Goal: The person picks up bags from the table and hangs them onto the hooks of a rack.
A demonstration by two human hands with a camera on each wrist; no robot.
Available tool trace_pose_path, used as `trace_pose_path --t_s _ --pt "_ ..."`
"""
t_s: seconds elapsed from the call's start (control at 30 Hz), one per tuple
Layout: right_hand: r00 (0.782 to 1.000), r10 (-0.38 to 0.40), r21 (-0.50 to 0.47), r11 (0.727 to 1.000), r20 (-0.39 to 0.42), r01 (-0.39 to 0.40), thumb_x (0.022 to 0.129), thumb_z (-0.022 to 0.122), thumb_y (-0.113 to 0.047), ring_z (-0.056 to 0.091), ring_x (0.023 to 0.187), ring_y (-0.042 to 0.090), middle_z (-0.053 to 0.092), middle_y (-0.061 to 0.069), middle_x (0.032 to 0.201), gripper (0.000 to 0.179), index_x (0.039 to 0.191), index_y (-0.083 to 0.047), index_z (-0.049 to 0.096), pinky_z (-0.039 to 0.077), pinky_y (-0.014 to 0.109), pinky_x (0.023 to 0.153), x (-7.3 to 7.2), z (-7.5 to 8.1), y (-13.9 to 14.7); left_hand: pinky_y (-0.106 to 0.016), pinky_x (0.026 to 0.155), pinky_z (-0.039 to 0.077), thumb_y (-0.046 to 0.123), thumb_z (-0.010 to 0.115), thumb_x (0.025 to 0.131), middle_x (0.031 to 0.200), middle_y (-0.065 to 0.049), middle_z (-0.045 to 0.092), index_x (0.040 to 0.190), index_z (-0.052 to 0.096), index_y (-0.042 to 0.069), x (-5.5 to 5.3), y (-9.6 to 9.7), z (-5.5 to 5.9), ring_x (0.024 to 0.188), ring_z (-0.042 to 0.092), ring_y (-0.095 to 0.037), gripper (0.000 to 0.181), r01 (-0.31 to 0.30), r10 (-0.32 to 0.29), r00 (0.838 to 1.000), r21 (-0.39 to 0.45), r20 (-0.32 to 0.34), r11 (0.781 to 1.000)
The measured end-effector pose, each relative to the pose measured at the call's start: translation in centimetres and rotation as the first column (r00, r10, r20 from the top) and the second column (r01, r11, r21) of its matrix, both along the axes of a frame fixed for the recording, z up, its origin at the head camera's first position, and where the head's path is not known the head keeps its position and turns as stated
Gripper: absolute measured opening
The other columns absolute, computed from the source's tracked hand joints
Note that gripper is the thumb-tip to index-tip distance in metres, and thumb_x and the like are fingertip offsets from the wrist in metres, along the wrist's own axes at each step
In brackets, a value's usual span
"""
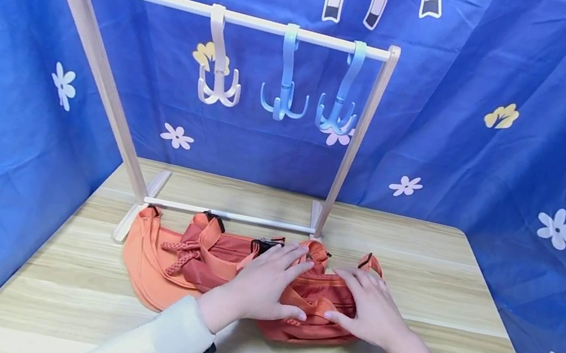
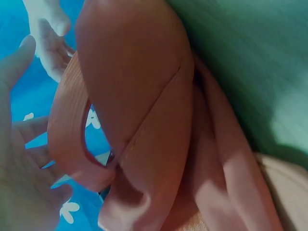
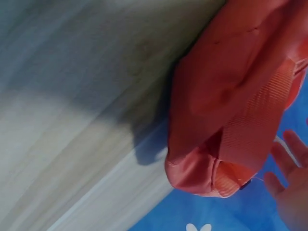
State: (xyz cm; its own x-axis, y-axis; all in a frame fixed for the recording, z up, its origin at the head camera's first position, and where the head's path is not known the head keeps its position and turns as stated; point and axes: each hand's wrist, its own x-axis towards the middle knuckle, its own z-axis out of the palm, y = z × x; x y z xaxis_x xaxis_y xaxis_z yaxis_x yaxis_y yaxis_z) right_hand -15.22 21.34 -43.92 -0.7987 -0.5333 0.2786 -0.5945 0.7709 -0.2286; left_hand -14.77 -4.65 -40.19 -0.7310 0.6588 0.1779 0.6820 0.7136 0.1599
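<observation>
A red bag (image 1: pixel 309 332) with orange straps lies on the wooden table, at the right end of a row of bags. My left hand (image 1: pixel 261 280) spreads over its left side, fingers extended and thumb apart. Over its right side is my right hand (image 1: pixel 375 309), fingers loosely bent, the thumb pointing inward. In the left wrist view, a looped strap (image 2: pixel 67 130) stands out beside my palm. The right wrist view has my fingers (image 3: pixel 288 159) beside the bag's strap (image 3: pixel 252 120). Left of it lie a dark red bag (image 1: pixel 203 273) with a braided cord and a light orange bag (image 1: pixel 143 272).
Behind the bags stands a wooden rack (image 1: pixel 118 110) with a low crossbar (image 1: pixel 230 216). From its top rail hang a white hook (image 1: pixel 217 64) and two blue hooks, one in the middle (image 1: pixel 286 76) and one at right (image 1: pixel 347 87). Blue patterned cloth (image 1: pixel 438 134) surrounds the table (image 1: pixel 442 274).
</observation>
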Motion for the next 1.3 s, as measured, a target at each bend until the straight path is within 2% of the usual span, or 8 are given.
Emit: trace_pose_path --t_s 0.3,0.53,0.77,0.97,1.13,1.3 --pt "0.999 0.015 0.036 0.999 0.041 -0.016 0.075 0.074 -0.055 0.05 0.118 0.031 0.056 0.008 0.126 0.074 0.134 -0.016 0.052 0.035 0.052 0.097 0.2 -0.7 0.4 -0.042 0.11 0.022 0.058 0.067 0.08 0.141 -0.008 0.046 0.136 0.051 0.007 0.1 0.8 -1.1 0.133 0.037 -0.023 0.077 0.065 -0.064 0.997 0.046 -0.035 0.997" --pt "0.999 0.019 0.029 0.999 0.051 -0.02 0.077 0.073 -0.052 0.054 0.113 0.028 0.061 0.006 0.119 0.065 0.126 -0.012 0.057 0.032 0.052 0.1 0.3 -1.5 0.4 -0.046 0.107 0.028 0.056 0.066 0.081 0.129 -0.003 0.057 0.132 0.056 0.01 0.2 1.0 -1.8 0.122 0.049 -0.022 0.069 0.058 -0.056 0.997 0.045 -0.046 0.997" --pt "0.999 0.05 -0.018 0.999 0.014 -0.05 0.079 0.075 -0.044 0.059 0.099 0.018 0.066 -0.004 0.102 0.049 0.114 -0.012 0.063 0.03 0.049 0.099 0.2 -2.5 0.4 -0.044 0.101 0.031 0.053 0.069 0.081 0.116 0.002 0.064 0.125 0.062 0.015 0.1 0.9 -2.5 0.109 0.057 -0.018 0.058 0.039 -0.035 0.997 0.065 -0.071 0.997" --pt "0.998 0.059 -0.074 0.996 0.025 -0.057 0.08 0.075 -0.04 0.059 0.086 0.005 0.062 -0.014 0.089 0.036 0.107 -0.018 0.065 0.027 0.05 0.1 0.1 -3.3 0.3 -0.04 0.094 0.032 0.052 0.071 0.079 0.103 0.008 0.068 0.114 0.068 0.02 0.0 0.8 -3.4 0.096 0.06 -0.012 0.048 0.048 -0.037 0.993 0.087 -0.114 0.995" --pt "0.997 0.081 -0.13 0.988 0.005 -0.079 0.079 0.078 -0.036 0.058 0.08 0.001 0.06 -0.018 0.082 0.029 0.1 -0.021 0.066 0.028 0.052 0.099 0.0 -3.8 0.1 -0.038 0.09 0.033 0.051 0.073 0.078 0.091 0.012 0.068 0.102 0.073 0.023 0.1 0.5 -3.8 0.085 0.057 -0.009 0.037 0.058 -0.042 0.987 0.097 -0.156 0.994" --pt "0.996 0.086 -0.174 0.981 0.006 -0.084 0.077 0.08 -0.032 0.056 0.076 -0.001 0.057 -0.02 0.078 0.023 0.093 -0.023 0.065 0.028 0.05 0.098 0.0 -4.3 -0.1 -0.04 0.091 0.034 0.049 0.074 0.077 0.083 0.014 0.068 0.09 0.075 0.025 0.1 0.2 -4.2 0.082 0.057 -0.008 0.027 0.06 -0.04 0.981 0.104 -0.188 0.993"
